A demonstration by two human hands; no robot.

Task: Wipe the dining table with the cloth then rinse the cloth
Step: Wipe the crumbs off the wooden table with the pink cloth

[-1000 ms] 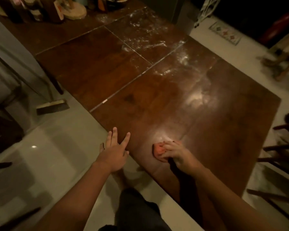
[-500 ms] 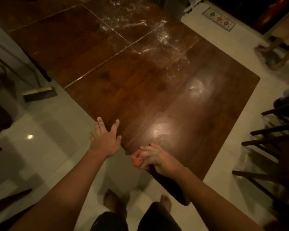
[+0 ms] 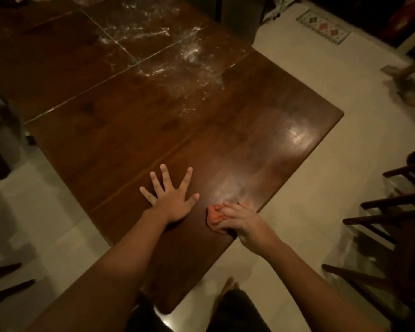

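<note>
The dark wooden dining table (image 3: 201,130) fills the middle of the view. White smears and powdery residue (image 3: 177,56) cover its far part. My right hand (image 3: 242,221) presses a bunched orange-pink cloth (image 3: 213,218) onto the table near its right edge. My left hand (image 3: 173,195) lies flat on the tabletop just left of the cloth, fingers spread, holding nothing. The surface in front of the cloth shines under the light.
Dark wooden chairs (image 3: 388,224) stand close at the right of the table. A small patterned mat (image 3: 324,26) lies on the pale tiled floor (image 3: 309,75) at the far right. My bare feet (image 3: 228,287) show below the table's near corner.
The view has shifted so that the table's near right corner is in front of me. My left hand moved from the table edge onto the top and spread flat. The cloth moved toward the right edge.
</note>
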